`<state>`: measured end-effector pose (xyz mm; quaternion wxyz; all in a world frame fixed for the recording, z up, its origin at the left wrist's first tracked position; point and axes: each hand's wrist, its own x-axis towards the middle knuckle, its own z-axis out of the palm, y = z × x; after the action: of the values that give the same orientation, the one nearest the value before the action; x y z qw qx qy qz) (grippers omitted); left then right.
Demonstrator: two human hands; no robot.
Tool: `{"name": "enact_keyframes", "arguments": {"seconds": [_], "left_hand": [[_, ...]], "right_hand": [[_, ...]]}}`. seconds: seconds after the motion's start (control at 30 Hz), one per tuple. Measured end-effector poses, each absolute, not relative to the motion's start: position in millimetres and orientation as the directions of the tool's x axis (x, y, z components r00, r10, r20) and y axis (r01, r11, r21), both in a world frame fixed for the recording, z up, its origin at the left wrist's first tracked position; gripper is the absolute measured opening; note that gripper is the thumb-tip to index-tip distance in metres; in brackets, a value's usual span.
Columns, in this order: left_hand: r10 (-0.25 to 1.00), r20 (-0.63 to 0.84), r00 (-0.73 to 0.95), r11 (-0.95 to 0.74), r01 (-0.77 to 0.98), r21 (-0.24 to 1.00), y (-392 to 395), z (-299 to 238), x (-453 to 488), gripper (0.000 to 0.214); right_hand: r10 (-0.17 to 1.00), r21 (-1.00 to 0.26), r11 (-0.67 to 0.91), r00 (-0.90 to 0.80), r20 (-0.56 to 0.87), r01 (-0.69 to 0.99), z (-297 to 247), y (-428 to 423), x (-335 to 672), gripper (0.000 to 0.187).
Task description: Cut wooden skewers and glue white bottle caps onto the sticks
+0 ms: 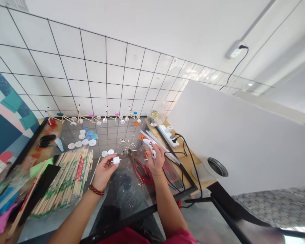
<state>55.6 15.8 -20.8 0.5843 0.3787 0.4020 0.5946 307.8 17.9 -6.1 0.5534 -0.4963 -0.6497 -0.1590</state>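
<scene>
In my left hand (103, 172) a small white bottle cap (116, 160) is pinched between thumb and fingers; a thin stick end pokes out of its side. My right hand (156, 160) is wrapped round a white glue gun (147, 142), which is apart from the cap. Just left of the right forearm lie red-handled pliers (136, 168) on the glass tabletop. White caps (104, 153) lie beyond my left hand, with more white and blue caps (90, 133) farther back.
Bundled wooden chopsticks (66, 179) lie at left, near scissors (47, 142). Small stick-and-cap models (106, 117) line the back by the tiled wall. Clear glue sticks (159, 144), a power strip (169, 135) and black cables (193, 162) are at right. Scraps litter the middle.
</scene>
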Motion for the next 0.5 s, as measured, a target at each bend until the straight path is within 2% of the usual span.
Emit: {"name": "enact_keyframes", "arguments": {"seconds": [0.1,0.2,0.27,0.37,0.43,0.5], "left_hand": [[0.992,-0.104,0.065,0.122,-0.526,0.842,15,-18,54,0.041],[0.954,-0.144,0.262,0.29,-0.696,0.657,15,-15,48,0.036],[0.932,-0.124,0.341,0.351,-0.76,0.548,17,-14,43,0.031],[0.928,-0.105,0.358,0.365,-0.81,0.459,21,-15,35,0.036],[0.93,-0.102,0.354,0.361,-0.826,0.432,24,-16,31,0.04],[0.931,-0.101,0.351,0.359,-0.832,0.422,26,-18,28,0.04]], "right_hand": [[0.49,-0.283,0.462,0.024,0.871,0.841,-8,20,305,0.038],[0.521,-0.178,0.475,-0.113,0.846,0.862,-9,21,301,0.03],[0.519,-0.174,0.437,-0.089,0.85,0.882,-9,22,304,0.026],[0.461,-0.344,0.305,0.178,0.869,0.888,-8,25,316,0.028],[0.41,-0.521,0.207,0.41,0.815,0.828,-9,29,328,0.044],[0.413,-0.665,0.119,0.572,0.709,0.737,-14,35,338,0.066]]}}
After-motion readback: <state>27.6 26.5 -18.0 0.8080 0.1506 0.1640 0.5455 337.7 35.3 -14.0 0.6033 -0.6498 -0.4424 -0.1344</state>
